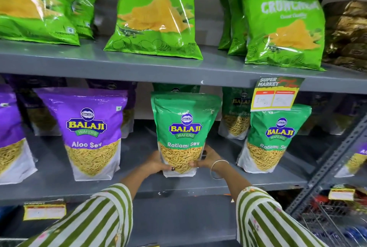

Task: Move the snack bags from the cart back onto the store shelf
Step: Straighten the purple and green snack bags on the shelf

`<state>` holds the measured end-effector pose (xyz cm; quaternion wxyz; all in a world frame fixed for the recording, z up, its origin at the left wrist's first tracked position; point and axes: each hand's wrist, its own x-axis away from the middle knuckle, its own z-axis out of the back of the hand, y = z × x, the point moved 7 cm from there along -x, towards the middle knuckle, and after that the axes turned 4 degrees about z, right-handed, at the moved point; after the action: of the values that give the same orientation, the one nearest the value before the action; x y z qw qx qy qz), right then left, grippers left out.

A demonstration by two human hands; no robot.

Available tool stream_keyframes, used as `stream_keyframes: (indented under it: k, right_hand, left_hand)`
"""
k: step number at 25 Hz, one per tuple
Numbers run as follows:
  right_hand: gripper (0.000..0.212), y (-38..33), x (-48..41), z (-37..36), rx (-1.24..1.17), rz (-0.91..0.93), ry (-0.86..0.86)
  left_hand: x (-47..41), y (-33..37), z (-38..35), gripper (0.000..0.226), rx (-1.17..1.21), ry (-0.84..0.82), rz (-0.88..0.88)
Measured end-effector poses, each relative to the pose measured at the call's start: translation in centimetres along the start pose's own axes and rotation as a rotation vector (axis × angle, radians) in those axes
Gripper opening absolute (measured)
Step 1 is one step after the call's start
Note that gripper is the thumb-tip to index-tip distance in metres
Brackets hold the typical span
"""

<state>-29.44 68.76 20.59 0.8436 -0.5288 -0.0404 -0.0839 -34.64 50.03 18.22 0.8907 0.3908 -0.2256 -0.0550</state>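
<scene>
A green Ratlami Sev bag stands upright on the middle grey shelf, near the centre of the view. My left hand grips its lower left side and my right hand, with a bangle on the wrist, grips its lower right side. Both thumbs press on the front of the bag. A wire cart shows at the lower right, with its contents blurred.
A second Ratlami Sev bag stands to the right, a purple Aloo Sev bag to the left, and more bags behind. Green Crunchem chip bags line the upper shelf. A price tag hangs from the upper shelf's edge.
</scene>
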Motion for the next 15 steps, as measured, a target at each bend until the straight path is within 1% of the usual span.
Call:
stream_keyframes:
  k: [1, 2, 3, 4, 5, 6, 7, 8, 9, 10, 11, 12, 13, 14, 15]
  right_hand:
    - [0.074, 0.4, 0.1, 0.8, 0.092, -0.037, -0.012]
    - [0.064, 1.5, -0.1, 2.1, 0.24, -0.101, -0.041]
    - [0.043, 2.5, 0.5, 3.7, 0.418, -0.193, -0.094]
    - [0.028, 3.3, 1.5, 5.4, 0.57, -0.287, -0.156]
    - [0.03, 4.5, 2.9, 7.4, 0.688, -0.42, -0.215]
    - [0.032, 6.0, 4.1, 9.8, 0.744, -0.538, -0.217]
    - [0.031, 6.8, 5.4, 12.2, 0.737, -0.598, -0.175]
    - [0.032, 8.3, 5.9, 14.8, 0.772, -0.615, -0.13]
    - [0.043, 9.2, 6.0, 17.2, 0.786, -0.563, -0.024]
    - [0.056, 10.2, 5.6, 19.0, 0.764, -0.502, 0.052]
    - [0.059, 10.6, 5.1, 20.1, 0.64, -0.369, 0.124]
    - [0.056, 11.6, 4.7, 21.9, 0.393, -0.258, 0.25]
    - [0.049, 13.3, 4.0, 23.4, 0.194, -0.19, 0.336]
    - [0.051, 14.4, 3.4, 24.0, 0.064, -0.138, 0.369]
    - [0.054, 15.3, 3.0, 24.4, 0.008, -0.128, 0.373]
  left_hand:
    - [0.2, -0.4, -0.2, 0.062, -0.189, -0.09, 0.12]
    - [0.8, -0.7, -0.4, 0.058, -0.407, -0.21, 0.271]
    - [2.0, -0.7, -0.8, 0.046, -0.577, -0.363, 0.402]
    - [3.1, 0.1, -1.7, 0.033, -0.656, -0.508, 0.468]
    - [3.7, 1.7, -3.2, 0.027, -0.67, -0.614, 0.452]
    - [3.9, 3.9, -5.2, 0.025, -0.635, -0.666, 0.365]
    - [3.3, 6.6, -7.5, 0.022, -0.532, -0.657, 0.229]
    - [2.5, 9.5, -9.5, 0.019, -0.406, -0.576, 0.075]
    - [1.7, 12.2, -11.1, 0.027, -0.281, -0.463, -0.059]
    - [0.7, 14.5, -12.3, 0.046, -0.185, -0.34, -0.146]
    - [-0.4, 16.2, -13.3, 0.065, -0.121, -0.229, -0.197]
    - [-1.7, 17.5, -14.6, 0.077, -0.07, -0.15, -0.224]
    - [-2.8, 18.6, -15.8, 0.082, -0.044, -0.096, -0.254]
    - [-3.5, 19.4, -16.9, 0.081, -0.027, -0.068, -0.269]
    - [-4.2, 20.0, -18.1, 0.079, 0.003, -0.066, -0.278]
